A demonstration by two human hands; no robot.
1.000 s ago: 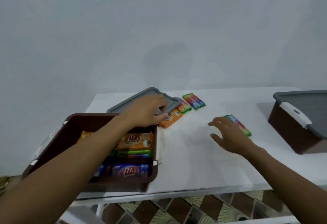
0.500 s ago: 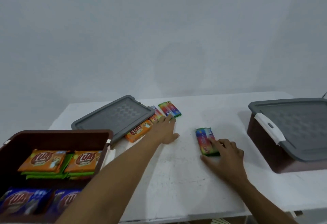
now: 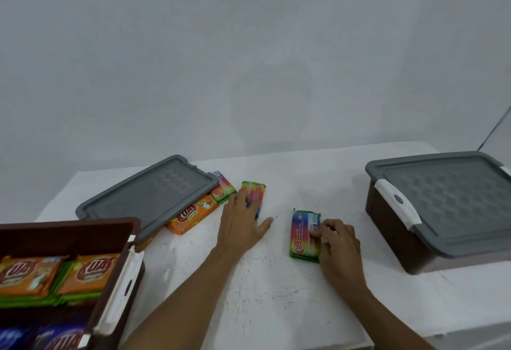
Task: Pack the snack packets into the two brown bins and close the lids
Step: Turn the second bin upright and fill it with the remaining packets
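An open brown bin [image 3: 69,228] at the lower left holds orange packets [image 3: 88,272] and blue packets [image 3: 55,336]. Its grey lid [image 3: 149,197] lies on the table, partly over an orange packet [image 3: 193,216] and a small rainbow packet [image 3: 222,190]. My left hand [image 3: 243,222] rests with straight fingers on a rainbow packet [image 3: 257,196] beside the lid. My right hand [image 3: 337,244] curls its fingers onto the right edge of another rainbow packet [image 3: 302,236] in the middle of the table. The second brown bin [image 3: 387,233] stands at the right with its grey lid [image 3: 448,200] on.
The white table [image 3: 276,294] ends at a front edge near the bottom right and meets a plain grey wall at the back. White latch handles sit on both bins, one [image 3: 398,205] on the right bin's left end.
My left hand has slid right from beside the lid onto the far rainbow packet. My right hand's fingers have curled tighter on the near rainbow packet, which has barely moved.
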